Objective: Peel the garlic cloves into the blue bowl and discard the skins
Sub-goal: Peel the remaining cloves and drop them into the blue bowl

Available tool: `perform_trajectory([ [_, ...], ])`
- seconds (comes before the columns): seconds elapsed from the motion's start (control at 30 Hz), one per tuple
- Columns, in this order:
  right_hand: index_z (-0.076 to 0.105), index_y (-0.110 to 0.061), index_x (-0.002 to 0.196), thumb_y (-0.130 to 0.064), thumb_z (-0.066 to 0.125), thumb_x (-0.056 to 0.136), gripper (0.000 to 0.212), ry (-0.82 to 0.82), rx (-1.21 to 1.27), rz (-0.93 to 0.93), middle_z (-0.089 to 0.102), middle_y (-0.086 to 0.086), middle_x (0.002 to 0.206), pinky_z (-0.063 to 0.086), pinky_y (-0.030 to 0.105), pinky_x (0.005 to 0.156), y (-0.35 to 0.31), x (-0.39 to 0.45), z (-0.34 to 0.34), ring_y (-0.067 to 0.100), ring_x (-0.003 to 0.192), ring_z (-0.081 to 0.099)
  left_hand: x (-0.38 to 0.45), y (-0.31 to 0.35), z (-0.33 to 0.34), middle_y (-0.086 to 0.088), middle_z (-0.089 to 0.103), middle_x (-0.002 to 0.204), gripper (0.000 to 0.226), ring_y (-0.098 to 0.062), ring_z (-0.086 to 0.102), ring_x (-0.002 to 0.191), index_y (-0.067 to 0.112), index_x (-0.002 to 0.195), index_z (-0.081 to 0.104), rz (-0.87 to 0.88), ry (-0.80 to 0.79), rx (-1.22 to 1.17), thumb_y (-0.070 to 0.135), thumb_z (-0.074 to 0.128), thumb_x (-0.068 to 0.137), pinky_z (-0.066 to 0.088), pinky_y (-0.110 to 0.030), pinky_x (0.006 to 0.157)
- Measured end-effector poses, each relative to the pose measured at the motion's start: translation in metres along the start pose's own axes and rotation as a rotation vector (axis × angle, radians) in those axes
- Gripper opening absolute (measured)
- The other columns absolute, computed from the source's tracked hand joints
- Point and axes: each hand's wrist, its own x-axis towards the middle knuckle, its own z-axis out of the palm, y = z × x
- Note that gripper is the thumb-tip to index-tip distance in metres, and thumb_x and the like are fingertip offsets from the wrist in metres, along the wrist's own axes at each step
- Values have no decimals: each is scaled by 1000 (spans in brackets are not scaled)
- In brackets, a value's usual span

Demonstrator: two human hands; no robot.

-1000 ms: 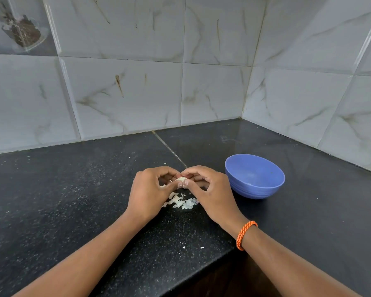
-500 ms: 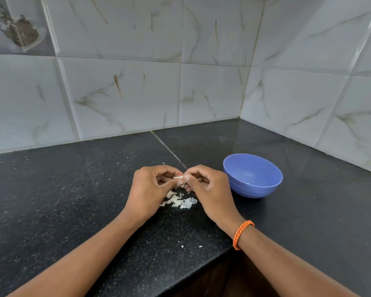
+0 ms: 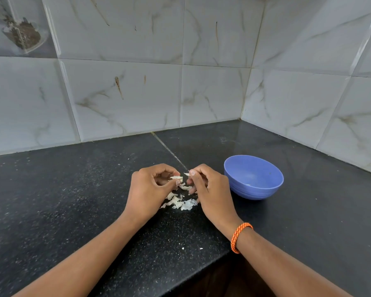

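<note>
1. The left hand point(image 3: 147, 189) pinches a garlic clove point(image 3: 177, 179) between curled fingers, above the dark surface point(image 3: 51, 200).
2. The right hand point(image 3: 210, 187) pinches a scrap of skin point(image 3: 187, 174).
3. Loose skins point(image 3: 179, 202) lie beneath the hands.
4. The blue bowl point(image 3: 254, 185) stands just right of the right hand.

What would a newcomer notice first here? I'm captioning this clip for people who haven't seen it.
Two hands meet mid-counter: the left hand pinches a garlic clove, the right hand a scrap of skin. Below them lies a pile of skins; the blue bowl sits just right.
</note>
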Motion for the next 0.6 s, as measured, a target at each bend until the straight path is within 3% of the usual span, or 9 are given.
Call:
perform_trajectory([
  [0.07,73,-26,97,-29,59,109,19,-14,-62,-16,74,-9,79,62,43,72,4,2,1,10,76,73,0,1,-1,11,80,84,15,-10,78,76,28,90,82,-14,14,3,15,88,89,67,-42,77],
  [0.2,81,-24,113,-19,71,102,16,-30,-72,-30,77,-14,106,60,27,89,0,1,1,0,97,72,0,2,-1,11,80,84,12,-8,78,76,25,88,80,-19,23,-1,16,87,90,66,-37,76],
  [0.47,78,-25,101,-37,75,99,13,-99,54,-37,75,-11,94,60,35,80,-5,2,2,11,91,72,-1,1,2,14,80,87,10,-5,78,84,23,93,80,18,16,23,14,84,93,66,-30,80],
  [0.6,78,-23,97,-37,80,95,14,-108,105,-23,76,-9,89,61,31,77,-5,2,1,13,87,72,-2,1,3,15,80,87,11,-4,78,85,24,93,80,24,20,32,14,84,94,66,-31,83],
])
